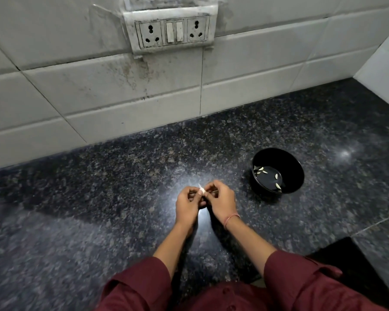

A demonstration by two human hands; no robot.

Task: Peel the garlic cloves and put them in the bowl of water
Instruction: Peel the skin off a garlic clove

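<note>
My left hand (187, 204) and my right hand (221, 202) meet above the dark granite counter, and both pinch one small pale garlic clove (202, 190) between their fingertips. A thin strip of skin sticks up from the clove. To the right stands a black bowl (294, 162) with water, and several peeled cloves (261, 169) float in it. The bowl lies about a hand's width from my right hand.
The speckled granite counter (99, 209) runs back to a white tiled wall (99, 90) that carries a socket panel (172, 31). A second tiled wall closes the far right corner. A dark gap (355, 261) opens at the counter's near right edge.
</note>
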